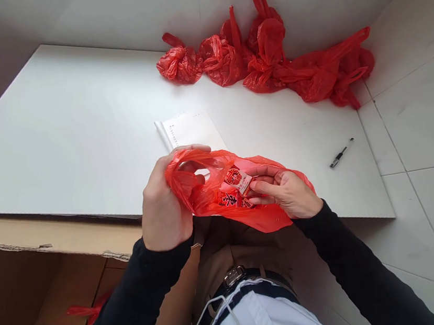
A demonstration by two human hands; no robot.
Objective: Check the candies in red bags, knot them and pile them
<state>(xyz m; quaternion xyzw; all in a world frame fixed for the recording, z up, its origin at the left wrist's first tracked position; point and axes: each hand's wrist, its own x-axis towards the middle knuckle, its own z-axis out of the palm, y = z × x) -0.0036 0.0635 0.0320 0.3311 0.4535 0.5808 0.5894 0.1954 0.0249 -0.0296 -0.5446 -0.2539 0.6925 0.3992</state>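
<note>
A thin red plastic bag (264, 222) is held up at the table's near edge, its mouth spread toward me. My left hand (164, 200) grips the bag by its handle side, with fingers partly hidden behind the film. Inside the bag's opening, my right hand (285, 188) pinches a small red and white printed packet (238, 180) between thumb and fingers. Below that packet lie more red packets (229, 199) with black characters, partly covered by the film and my fingers.
Several knotted red bags (223, 56) line the wall at the table's back. An open notebook (197, 128) lies behind my hands, and a black pen (341, 153) rests at the right. A cardboard box (50, 288) stands open at the lower left, with red plastic inside.
</note>
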